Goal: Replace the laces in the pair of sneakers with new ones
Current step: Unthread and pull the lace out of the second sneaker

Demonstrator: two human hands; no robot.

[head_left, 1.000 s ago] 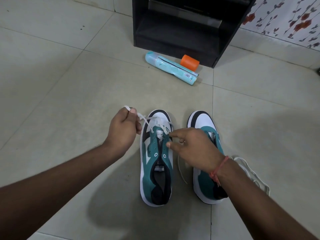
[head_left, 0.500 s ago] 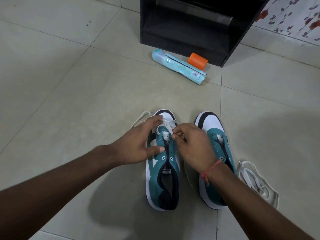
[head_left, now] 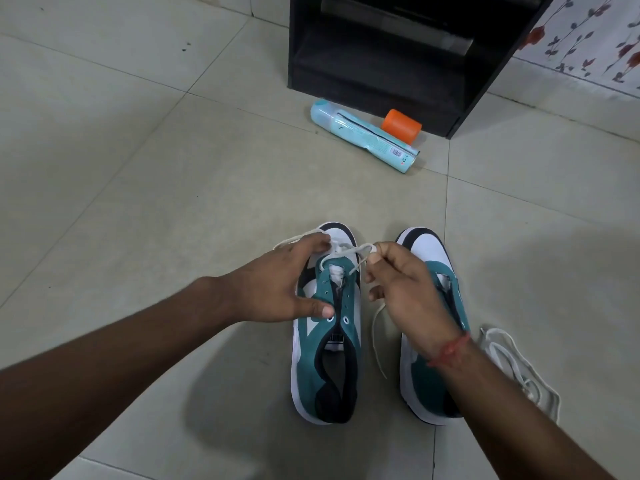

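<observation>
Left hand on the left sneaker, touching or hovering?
Touching. The head view shows the left hand spread over the left sneaker, thumb tip pressed on the teal upper beside an eyelet, fingers lying on the white toe.

Floor (head_left: 145, 174): pale square tiles with thin grout lines. Borne directly on it: two teal, white and black sneakers, set side by side, toes pointing away, left sneaker (head_left: 325, 358) and right sneaker (head_left: 424, 386); a loose white lace (head_left: 516, 368), heaped just beside the right sneaker; a light blue tube (head_left: 363, 135), laid on its side; an orange cylinder (head_left: 401, 126), touching the tube; a black cabinet (head_left: 391, 60), stood behind both.
</observation>
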